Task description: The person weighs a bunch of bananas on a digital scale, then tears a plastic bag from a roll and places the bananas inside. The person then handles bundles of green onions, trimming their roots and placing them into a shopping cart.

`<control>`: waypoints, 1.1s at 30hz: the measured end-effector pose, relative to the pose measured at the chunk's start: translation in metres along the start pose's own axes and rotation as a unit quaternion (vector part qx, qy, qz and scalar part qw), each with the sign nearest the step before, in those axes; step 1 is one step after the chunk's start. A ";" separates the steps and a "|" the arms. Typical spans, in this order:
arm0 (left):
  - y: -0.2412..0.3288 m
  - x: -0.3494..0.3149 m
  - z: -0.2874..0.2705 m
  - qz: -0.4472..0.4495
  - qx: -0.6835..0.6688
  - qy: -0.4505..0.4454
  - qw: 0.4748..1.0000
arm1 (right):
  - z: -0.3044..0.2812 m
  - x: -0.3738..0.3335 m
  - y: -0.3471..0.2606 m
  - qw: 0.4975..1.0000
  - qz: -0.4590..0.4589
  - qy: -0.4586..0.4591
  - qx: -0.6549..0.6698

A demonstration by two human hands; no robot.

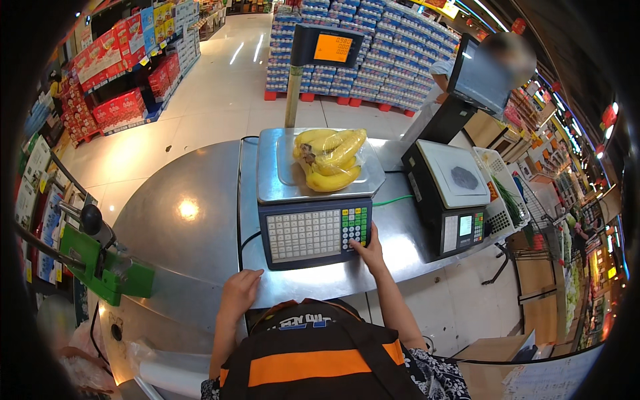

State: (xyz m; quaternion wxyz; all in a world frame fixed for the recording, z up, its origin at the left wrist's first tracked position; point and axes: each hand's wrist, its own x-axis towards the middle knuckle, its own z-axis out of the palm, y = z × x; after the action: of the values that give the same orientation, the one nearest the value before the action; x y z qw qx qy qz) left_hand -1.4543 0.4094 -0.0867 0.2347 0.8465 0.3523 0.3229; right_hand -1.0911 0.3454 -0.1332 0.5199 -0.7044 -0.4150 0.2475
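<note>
The bag of bananas (330, 160) is laid on the steel pan of the weighing scale (313, 200), at the middle of the curved metal desk (187, 227). The keypad (317, 233) is pressed by the right hand (369, 253), fingers extended, nothing held; one key should be struck squarely. The left hand (239, 288), loosely curled and empty, is rested on the near desk edge.

Bright overhead store lighting; hot glare spot on steel counter (188, 210), streaks on floor (227, 80). Strong fisheye bending, black vignette at rim.
</note>
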 end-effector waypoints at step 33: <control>0.034 -0.069 0.040 -0.397 0.234 -0.189 0.867 | -0.137 0.102 0.071 0.983 -0.011 -0.185 0.003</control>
State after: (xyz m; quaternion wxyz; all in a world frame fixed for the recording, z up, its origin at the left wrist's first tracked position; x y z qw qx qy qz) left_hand -1.4475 0.3293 -0.1191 0.2001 0.7100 0.6728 -0.0557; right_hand -0.9069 0.3508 -0.1455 0.4389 -0.6402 -0.5109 0.3694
